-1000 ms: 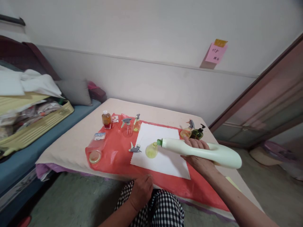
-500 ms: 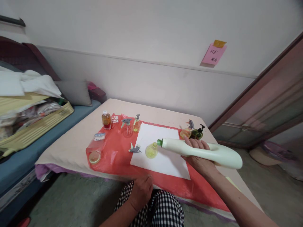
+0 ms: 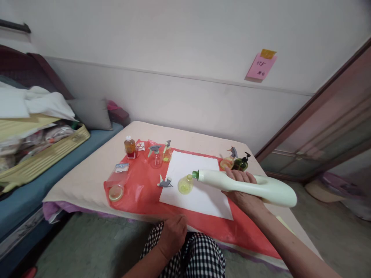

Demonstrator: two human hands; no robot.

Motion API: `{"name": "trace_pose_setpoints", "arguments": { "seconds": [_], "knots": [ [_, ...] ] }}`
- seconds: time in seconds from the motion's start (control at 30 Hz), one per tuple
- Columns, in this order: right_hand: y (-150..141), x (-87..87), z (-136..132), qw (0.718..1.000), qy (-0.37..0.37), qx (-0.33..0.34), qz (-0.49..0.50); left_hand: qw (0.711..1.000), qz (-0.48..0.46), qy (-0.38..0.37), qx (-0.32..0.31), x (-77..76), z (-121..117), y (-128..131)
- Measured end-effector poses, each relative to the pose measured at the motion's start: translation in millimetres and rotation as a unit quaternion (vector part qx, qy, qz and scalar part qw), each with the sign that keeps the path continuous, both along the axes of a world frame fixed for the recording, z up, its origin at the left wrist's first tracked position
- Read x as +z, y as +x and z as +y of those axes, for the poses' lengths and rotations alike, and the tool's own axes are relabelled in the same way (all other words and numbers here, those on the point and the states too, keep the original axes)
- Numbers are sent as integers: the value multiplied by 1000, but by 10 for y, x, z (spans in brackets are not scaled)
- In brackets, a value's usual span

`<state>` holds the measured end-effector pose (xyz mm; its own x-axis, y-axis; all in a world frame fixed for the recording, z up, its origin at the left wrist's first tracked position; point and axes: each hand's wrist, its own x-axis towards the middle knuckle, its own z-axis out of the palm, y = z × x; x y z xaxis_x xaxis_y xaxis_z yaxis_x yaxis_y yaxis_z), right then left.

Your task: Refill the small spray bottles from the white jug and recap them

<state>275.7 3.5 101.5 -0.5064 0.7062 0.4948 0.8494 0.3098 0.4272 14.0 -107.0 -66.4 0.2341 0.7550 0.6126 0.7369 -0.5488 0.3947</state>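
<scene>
My right hand [image 3: 240, 181] is wrapped round the handle of a large pale green bottle [image 3: 275, 191] and holds it tilted almost level. Its green mouth [image 3: 196, 175] points left, close beside the neck of a small yellow see-through spray bottle [image 3: 185, 185] without its top. That small bottle stands on a white sheet [image 3: 211, 204]. A grey spray trigger head [image 3: 165, 182] lies just left of it, across the sheet's edge. My left hand [image 3: 174, 231] rests on my checked trouser leg at the table's front edge, its fingers curled with nothing visible in them.
Red plastic [image 3: 139, 200] covers part of the table. At the left are an amber bottle [image 3: 130, 148], a round lidded container [image 3: 116, 192] and two spray bottles, one clear [image 3: 156, 159], one yellowish [image 3: 167, 152]. Behind the large bottle stand an orange-tinted spray bottle [image 3: 227, 163] and a dark green pump bottle [image 3: 240, 164].
</scene>
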Motion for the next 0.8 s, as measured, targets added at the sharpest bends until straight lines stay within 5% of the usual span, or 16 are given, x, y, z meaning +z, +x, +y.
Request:
{"name": "trace_pose_setpoints", "arguments": {
  "seconds": [0.8],
  "knots": [
    [22,-1,-8,1000,1,-1,-12,1000,-3,-5,0,7,1,5]
  ]
}}
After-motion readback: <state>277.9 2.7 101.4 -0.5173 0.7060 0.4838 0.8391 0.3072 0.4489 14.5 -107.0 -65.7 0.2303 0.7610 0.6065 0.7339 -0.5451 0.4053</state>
